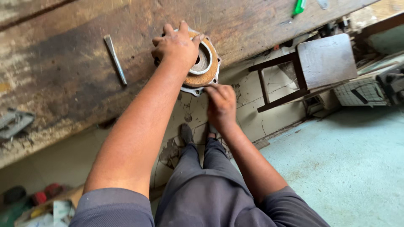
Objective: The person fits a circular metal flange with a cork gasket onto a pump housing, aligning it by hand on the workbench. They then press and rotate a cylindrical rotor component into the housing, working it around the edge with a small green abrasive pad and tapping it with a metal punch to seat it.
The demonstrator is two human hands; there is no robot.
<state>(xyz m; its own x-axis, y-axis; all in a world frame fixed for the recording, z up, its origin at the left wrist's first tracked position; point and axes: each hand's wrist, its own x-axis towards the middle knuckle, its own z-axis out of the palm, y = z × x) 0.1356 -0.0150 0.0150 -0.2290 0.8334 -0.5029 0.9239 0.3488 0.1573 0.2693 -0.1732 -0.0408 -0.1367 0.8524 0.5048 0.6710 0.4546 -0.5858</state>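
A round, rusty metal flange housing (205, 67) with a central bore lies at the near edge of a worn wooden workbench (63, 67). My left hand (176, 45) rests on top of it, fingers curled over its far rim. Just below the bench edge, my right hand (221, 103) pinches at the housing's grey flange rim, fingers bunched together. Whether the right hand holds a small part is hidden by the fingers.
A flat metal bar (115, 59) lies on the bench left of the housing. A grey metal piece (14, 122) sits at the bench's left edge. A green-handled tool (299, 7) lies far right. A small wooden stool (313, 67) stands on the floor.
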